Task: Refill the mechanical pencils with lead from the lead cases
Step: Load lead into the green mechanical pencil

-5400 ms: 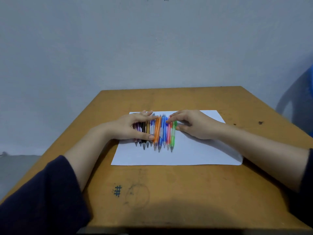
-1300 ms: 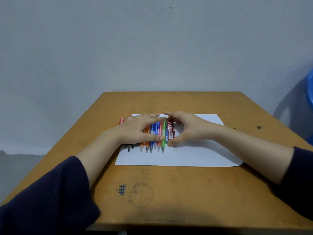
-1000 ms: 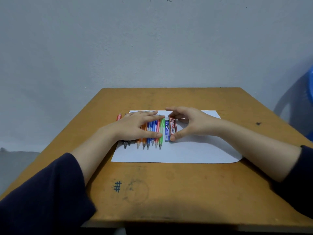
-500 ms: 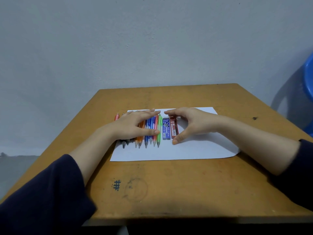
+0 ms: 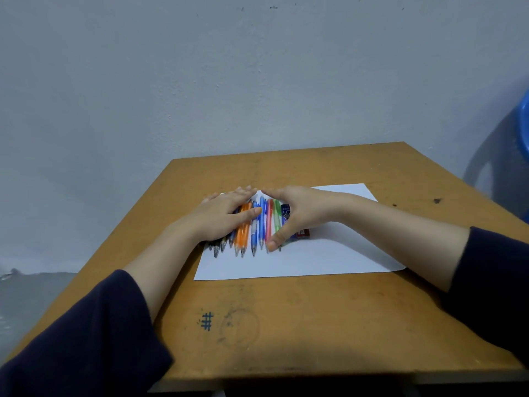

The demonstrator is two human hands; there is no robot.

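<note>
Several mechanical pencils lie side by side on a white paper sheet [image 5: 315, 259], tips towards me: dark ones at the left, then orange pencils [image 5: 243, 232], blue pencils [image 5: 261, 222], a red pencil [image 5: 269, 222] and a green pencil [image 5: 277, 214]. My left hand [image 5: 226, 216] lies flat on the left pencils with its fingers straight. My right hand [image 5: 299, 213] arches over the two lead cases at the right of the row. Its thumb touches the paper by the green pencil's tip. The blue lead case [image 5: 285, 214] shows under the palm. Only a corner of the red lead case [image 5: 303, 233] shows.
The paper lies on a small wooden table [image 5: 286, 325] standing against a grey wall. A pen-drawn hash mark [image 5: 206, 321] is near the table's front edge. A blue plastic chair [image 5: 523, 118] stands at the far right.
My right hand has slid left over the lead cases, hiding most of the red one, and its thumb now reaches the pencil tips. My left hand stays on the pencils.
</note>
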